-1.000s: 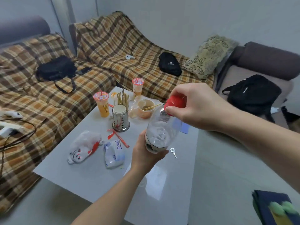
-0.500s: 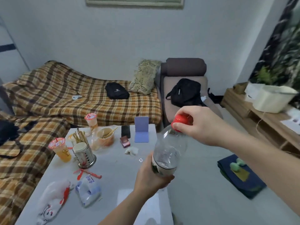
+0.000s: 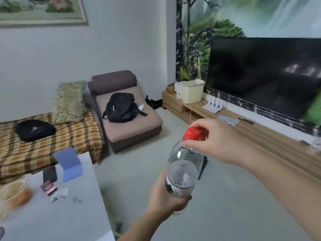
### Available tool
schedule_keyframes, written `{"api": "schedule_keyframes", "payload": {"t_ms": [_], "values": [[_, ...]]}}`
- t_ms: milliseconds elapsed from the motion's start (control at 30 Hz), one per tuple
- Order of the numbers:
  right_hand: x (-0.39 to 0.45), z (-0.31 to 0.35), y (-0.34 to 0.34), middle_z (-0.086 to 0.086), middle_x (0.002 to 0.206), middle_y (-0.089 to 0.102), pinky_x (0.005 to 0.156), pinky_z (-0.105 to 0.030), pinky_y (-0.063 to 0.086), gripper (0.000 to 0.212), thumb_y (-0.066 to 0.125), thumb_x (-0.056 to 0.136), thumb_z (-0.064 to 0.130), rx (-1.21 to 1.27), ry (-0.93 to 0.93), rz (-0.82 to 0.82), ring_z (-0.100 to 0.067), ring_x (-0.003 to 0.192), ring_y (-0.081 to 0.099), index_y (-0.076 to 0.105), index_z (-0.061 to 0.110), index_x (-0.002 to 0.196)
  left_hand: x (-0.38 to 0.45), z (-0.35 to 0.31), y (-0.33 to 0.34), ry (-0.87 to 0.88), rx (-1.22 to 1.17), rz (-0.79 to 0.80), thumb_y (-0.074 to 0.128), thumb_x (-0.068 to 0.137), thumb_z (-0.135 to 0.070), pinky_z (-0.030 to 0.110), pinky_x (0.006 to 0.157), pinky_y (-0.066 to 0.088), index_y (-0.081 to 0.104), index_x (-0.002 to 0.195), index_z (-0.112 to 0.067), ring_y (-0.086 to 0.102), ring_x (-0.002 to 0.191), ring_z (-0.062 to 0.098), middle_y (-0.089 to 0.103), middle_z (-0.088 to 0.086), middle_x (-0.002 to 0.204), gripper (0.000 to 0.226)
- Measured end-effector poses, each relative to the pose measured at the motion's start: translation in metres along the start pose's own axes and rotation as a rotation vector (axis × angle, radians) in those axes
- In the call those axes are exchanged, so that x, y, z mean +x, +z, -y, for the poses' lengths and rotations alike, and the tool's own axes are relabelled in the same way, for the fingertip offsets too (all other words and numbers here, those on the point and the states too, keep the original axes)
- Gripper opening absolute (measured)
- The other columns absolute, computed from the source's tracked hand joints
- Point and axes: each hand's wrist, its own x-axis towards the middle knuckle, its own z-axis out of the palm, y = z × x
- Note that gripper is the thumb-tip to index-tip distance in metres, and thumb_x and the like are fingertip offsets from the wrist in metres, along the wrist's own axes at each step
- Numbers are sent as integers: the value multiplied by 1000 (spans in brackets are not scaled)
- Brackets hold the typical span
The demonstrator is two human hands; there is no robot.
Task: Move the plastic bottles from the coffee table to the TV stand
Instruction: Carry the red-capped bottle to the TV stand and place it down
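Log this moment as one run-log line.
stage: carrying | bottle: held over floor, off coffee table | left hand: grips base | right hand: on red cap | TV stand: not reached

White coffee table (image 3: 73,221) — purple card (image 3: 70,165), phone (image 3: 49,174), bowl (image 3: 12,193).

No legible text, number or brand is found. The plastic bottle (image 3: 182,173) carries a white and green label band near its base, mostly covered by the left hand (image 3: 166,197); no lettering on it can be made out. The black backpack (image 3: 121,107) on the brown seat bears a small white mark along its side, too blurred to read. The black bag (image 3: 34,130) on the plaid sofa shows a white logo, also unreadable.
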Motion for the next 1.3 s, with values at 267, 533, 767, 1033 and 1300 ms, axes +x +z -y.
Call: {"api": "schedule_keyframes", "payload": {"t_ms": [267, 533, 767, 1033, 1300], "values": [[-81, -141, -129, 15, 75, 64, 59, -18, 40, 22, 74, 69, 45, -74, 225, -245, 4, 74, 55, 67, 30, 84, 18, -76, 188, 143, -16, 312, 87, 53, -23, 20, 48, 54, 52, 102, -50, 67, 61, 4, 71, -12, 86, 67], [-120, -263, -213, 28, 70, 63, 65, 0, 37, 17, 74, 67, 42, -133, 434, -419, 15, 73, 53, 68, 31, 78, 68, -108, 352, 248, 67, 543, 89, 51, -44, 15, 61, 52, 49, 101, -48, 68, 77, -4, 70, -24, 89, 65], [-95, -372, -263, 46, 71, 54, 63, -1, 37, 16, 79, 71, 31, -159, 576, -487, 14, 68, 52, 68, 31, 83, 142, -124, 473, 253, 21, 682, 87, 49, -52, 24, 69, 58, 48, 107, -51, 68, 81, -4, 70, -27, 93, 70], [-63, -498, -330, 41, 62, 55, 62, -4, 40, 20, 79, 72, 31, -149, 707, -529, 8, 59, 53, 68, 32, 89, 237, -139, 600, 254, 55, 835, 91, 48, -43, 34, 70, 61, 50, 112, -52, 70, 82, 0, 71, -22, 95, 77], [-32, -655, -395, 17, 74, 62, 60, -7, 40, 18, 79, 72, 37, -98, 683, -505, 11, 74, 54, 68, 34, 86, 324, -160, 729, 209, 140, 830, 91, 47, -41, 25, 66, 60, 46, 109, -55, 68, 86, 0, 69, -26, 96, 78]]}}
